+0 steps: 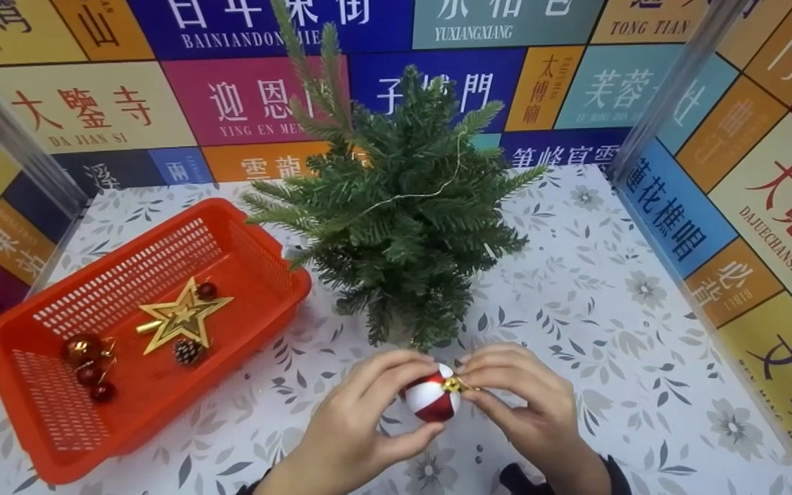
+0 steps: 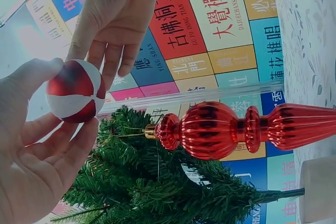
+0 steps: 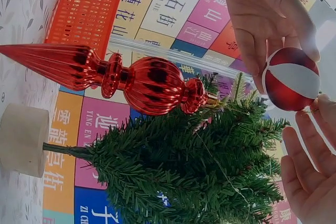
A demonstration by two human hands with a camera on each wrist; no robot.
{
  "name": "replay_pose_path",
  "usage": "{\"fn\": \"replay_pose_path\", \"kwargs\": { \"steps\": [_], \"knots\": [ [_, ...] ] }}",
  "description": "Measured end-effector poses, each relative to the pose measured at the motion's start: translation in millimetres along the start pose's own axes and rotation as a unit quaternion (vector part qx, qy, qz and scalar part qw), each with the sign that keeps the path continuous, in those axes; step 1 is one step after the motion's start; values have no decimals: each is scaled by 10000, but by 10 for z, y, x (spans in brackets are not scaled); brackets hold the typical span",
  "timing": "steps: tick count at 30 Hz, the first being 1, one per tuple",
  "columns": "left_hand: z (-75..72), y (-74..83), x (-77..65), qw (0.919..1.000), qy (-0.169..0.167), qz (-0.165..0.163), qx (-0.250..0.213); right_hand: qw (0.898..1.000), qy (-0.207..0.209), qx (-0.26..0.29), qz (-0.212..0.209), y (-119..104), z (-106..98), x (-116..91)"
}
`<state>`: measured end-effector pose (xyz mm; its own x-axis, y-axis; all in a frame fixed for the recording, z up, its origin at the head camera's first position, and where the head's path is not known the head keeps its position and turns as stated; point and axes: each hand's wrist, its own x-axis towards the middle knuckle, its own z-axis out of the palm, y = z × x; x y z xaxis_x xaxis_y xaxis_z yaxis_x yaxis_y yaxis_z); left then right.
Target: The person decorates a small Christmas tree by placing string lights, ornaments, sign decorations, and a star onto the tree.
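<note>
A red and white Christmas ball [image 1: 432, 401] is between my two hands, in front of the small artificial Christmas tree [image 1: 410, 206]. My left hand [image 1: 368, 412] holds the ball by its side, thumb below and fingers above. At the gold cap, my right hand [image 1: 530, 402] pinches the ball's thin gold hanging loop [image 1: 468, 387]. Both wrist views show the ball's striped underside. A shiny red finial ornament [image 2: 210, 131] hangs from the tree close behind the hands; the head view does not show it.
An orange plastic basket [image 1: 231, 371] stands at the left, holding a gold star [image 1: 186, 316], a pinecone [image 1: 188, 352] and several small dark red balls [image 1: 102, 392]. The tree has a pale round base [image 3: 23, 140]. A patterned wall [image 1: 121, 103] closes the back.
</note>
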<state>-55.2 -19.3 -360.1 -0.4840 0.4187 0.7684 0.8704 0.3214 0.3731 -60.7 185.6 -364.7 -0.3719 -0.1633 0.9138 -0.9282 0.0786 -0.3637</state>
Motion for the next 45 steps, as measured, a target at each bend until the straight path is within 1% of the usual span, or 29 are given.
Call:
{"fn": "replay_pose_path", "kwargs": {
  "steps": [7,11,15,17,20,22,26,28,30,33,35,38,40,42,45],
  "knots": [
    [-20,-26,8,9998,9,-168,43,9995,86,132,276,30,-93,24],
    [2,-30,11,9997,-82,-164,178,9977,194,494,415,55,-161,61],
    [21,-21,-8,9998,-163,-57,106,9940,226,871,622,46,-186,65],
    [28,-14,-21,9998,-178,-42,38,9939,206,800,737,35,-189,60],
    [34,-10,-21,9999,-156,-46,46,9947,179,508,871,32,-203,75],
    [43,-2,-10,9999,-132,-43,65,9960,149,312,820,40,-219,114],
    [73,35,48,9998,-127,79,105,9968,-26,197,771,25,-262,201],
    [79,61,103,9995,-147,218,161,9972,-143,167,711,15,-286,244],
    [76,85,204,9987,-170,401,267,9977,-268,12,628,15,-318,300],
    [54,130,405,9970,-138,602,465,9979,-368,-372,389,39,-374,419],
    [55,145,569,9961,-84,640,600,9967,-383,-636,328,59,-423,498],
    [74,152,780,9957,-141,428,806,9947,-391,-873,365,81,-484,580],
    [94,141,900,9954,-308,209,880,9930,-392,-1021,436,92,-517,617],
    [104,129,996,9941,-502,-16,957,9925,-346,-1040,532,107,-542,650],
    [101,114,1109,9920,-688,-245,1027,9918,-279,-1058,655,132,-571,701]
  ]
}}
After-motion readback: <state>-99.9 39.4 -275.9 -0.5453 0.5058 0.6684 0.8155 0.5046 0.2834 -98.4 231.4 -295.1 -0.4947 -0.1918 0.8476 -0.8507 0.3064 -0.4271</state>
